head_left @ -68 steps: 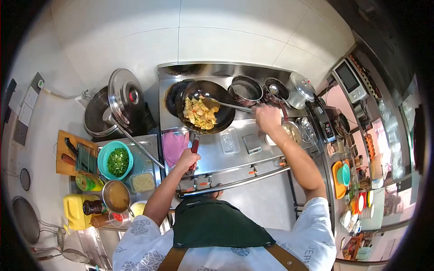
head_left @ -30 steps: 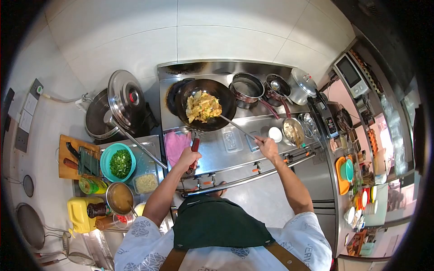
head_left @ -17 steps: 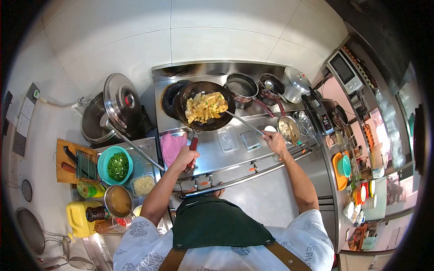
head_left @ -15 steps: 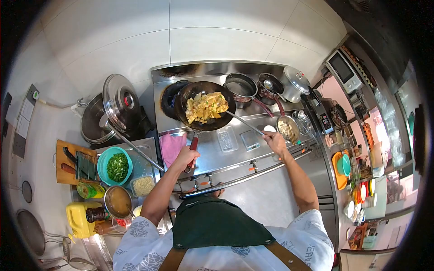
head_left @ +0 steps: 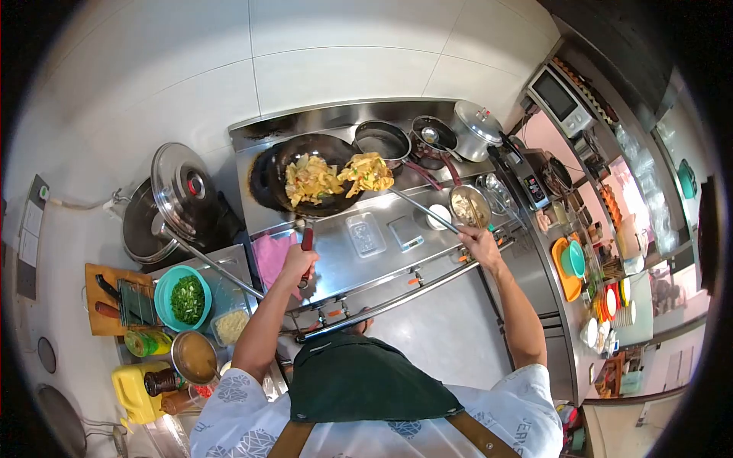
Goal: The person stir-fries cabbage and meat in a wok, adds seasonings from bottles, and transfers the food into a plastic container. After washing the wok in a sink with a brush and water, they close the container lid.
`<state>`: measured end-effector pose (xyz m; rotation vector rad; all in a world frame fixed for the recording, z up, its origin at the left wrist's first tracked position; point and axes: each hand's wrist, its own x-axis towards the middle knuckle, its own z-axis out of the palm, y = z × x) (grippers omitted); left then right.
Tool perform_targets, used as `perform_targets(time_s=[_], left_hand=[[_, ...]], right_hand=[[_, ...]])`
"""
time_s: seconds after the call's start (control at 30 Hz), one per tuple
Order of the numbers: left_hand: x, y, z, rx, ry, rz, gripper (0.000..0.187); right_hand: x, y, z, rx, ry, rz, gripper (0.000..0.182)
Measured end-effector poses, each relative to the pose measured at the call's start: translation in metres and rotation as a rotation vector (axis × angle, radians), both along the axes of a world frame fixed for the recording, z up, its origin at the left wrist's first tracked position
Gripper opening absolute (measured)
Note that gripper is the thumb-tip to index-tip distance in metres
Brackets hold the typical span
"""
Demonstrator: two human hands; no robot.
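Observation:
My left hand (head_left: pixel 299 266) is wrapped around the red handle (head_left: pixel 307 238) of a dark wok (head_left: pixel 327 145). Yellowish, sauced pieces of food (head_left: pixel 310 182) lie in the wok. In my right hand (head_left: pixel 479 244) is the end of a long metal ladle (head_left: pixel 424 205). A heap of the same food (head_left: pixel 367 172) covers the ladle's head at the wok's right rim. A small pan with pale food and chopsticks (head_left: pixel 469 208) sits just beyond my right hand, near a white bowl (head_left: pixel 439 217). A pink cloth (head_left: pixel 272 258) lies left of the wok handle.
Two dark pans (head_left: pixel 382 140) and a lidded pot (head_left: pixel 477 131) stand along the back right. A plastic container (head_left: pixel 366 234) and a small scale (head_left: pixel 405 233) are on the steel counter. Leftward are a turquoise bowl of chopped greens (head_left: pixel 163 294) and a big pot (head_left: pixel 137 229).
The ladle has lifted a heap of food from the wok's contents toward its right rim. The wok is tipped more. My view has shifted, moving the stove leftward in frame.

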<state>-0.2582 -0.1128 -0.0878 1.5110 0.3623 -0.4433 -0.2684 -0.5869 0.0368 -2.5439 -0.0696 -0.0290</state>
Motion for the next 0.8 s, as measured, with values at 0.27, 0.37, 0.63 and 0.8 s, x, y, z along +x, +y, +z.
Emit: perform_targets(time_s=[0.27, 0.37, 0.63, 0.8], left_hand=[[0.018, 0.017, -0.016, 0.082, -0.065, 0.057, 0.016], [0.017, 0.016, -0.012, 0.049, -0.067, 0.054, 0.017], [0.017, 0.02, -0.004, 0.035, -0.037, 0.048, 0.018], [0.019, 0.019, -0.005, 0.054, -0.027, 0.046, 0.018]], right_hand=[[-0.042, -0.046, -0.003, 0.006, 0.196, -0.1, 0.034], [-0.045, -0.062, -0.023, -0.093, 0.216, -0.066, 0.034], [-0.026, -0.052, -0.068, -0.393, 0.181, 0.02, 0.031], [0.019, -0.011, -0.036, -0.656, 0.162, 0.196, 0.025]])
